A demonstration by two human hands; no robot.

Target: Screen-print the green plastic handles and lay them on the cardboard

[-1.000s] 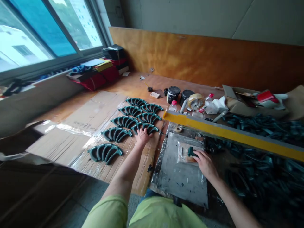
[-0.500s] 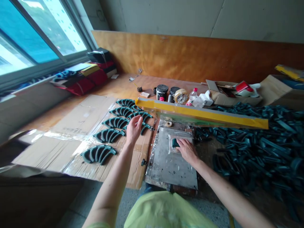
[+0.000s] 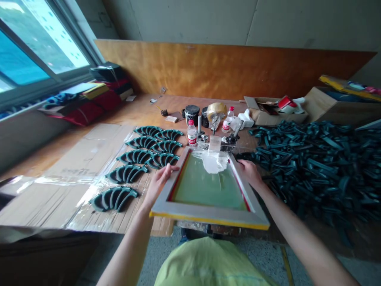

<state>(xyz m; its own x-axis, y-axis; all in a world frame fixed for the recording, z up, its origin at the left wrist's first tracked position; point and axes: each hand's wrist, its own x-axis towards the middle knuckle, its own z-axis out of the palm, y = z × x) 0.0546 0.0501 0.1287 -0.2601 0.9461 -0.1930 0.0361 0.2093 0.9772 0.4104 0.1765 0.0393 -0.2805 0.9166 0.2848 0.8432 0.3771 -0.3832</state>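
A screen printing frame (image 3: 208, 214) with pale metal sides and a green mesh (image 3: 205, 186) lies in front of me, tilted slightly. My left hand (image 3: 160, 179) grips its left side, thumb and fingers at the rail. On the opposite side my right hand (image 3: 250, 172) holds the right rail, its fingers partly hidden by it. White ink (image 3: 214, 162) is smeared over the far end of the mesh. A pale flat block (image 3: 214, 145) stands there, by the metal hinge clamp (image 3: 229, 143). The plate beneath the frame is hidden.
Rows of curved dark green pieces (image 3: 114, 198) lie on cardboard (image 3: 74, 167) at the left. A big heap of similar pieces (image 3: 321, 167) covers the right. Behind the frame stand a red-capped bottle (image 3: 192, 134), a black-lidded tub (image 3: 192, 114) and an open carton (image 3: 276, 117).
The frame has swung down from its raised position over the plate. Both hands have moved to its sides; my right hand has left the dark green piece on the plate.
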